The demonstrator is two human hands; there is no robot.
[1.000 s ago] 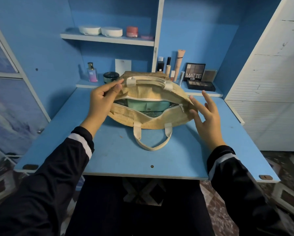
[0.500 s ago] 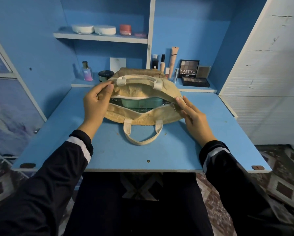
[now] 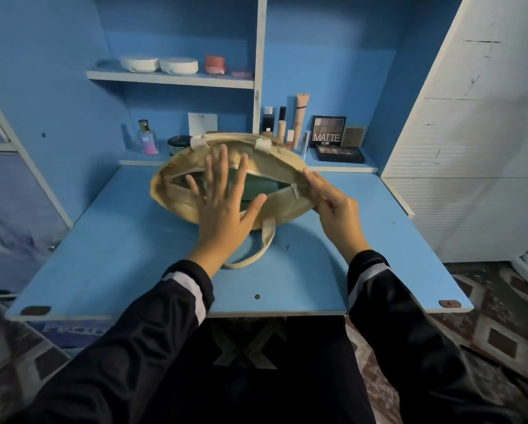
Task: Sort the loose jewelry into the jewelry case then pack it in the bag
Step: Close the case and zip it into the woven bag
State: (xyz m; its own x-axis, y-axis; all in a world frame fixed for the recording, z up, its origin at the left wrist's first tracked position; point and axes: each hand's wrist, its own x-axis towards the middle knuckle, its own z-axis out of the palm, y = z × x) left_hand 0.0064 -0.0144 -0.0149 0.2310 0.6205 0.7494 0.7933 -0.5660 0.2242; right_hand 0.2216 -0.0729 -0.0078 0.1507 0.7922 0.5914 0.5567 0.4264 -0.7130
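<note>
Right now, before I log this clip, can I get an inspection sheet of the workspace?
Surface: blue table, tan bag lying on it.
Job's things: bag's zip open; green jewelry case inside; loose jewelry, nothing seen.
Clutter: MATTE palette, perfume bottle, tubes on the back ledge; white round containers on the shelf above.
Hands: left hand open, fingers spread over the bag's opening; right hand pinches the bag's right end.
Cables: nothing seen.
Surroundings: white slatted cabinet at right; patterned floor.
</note>
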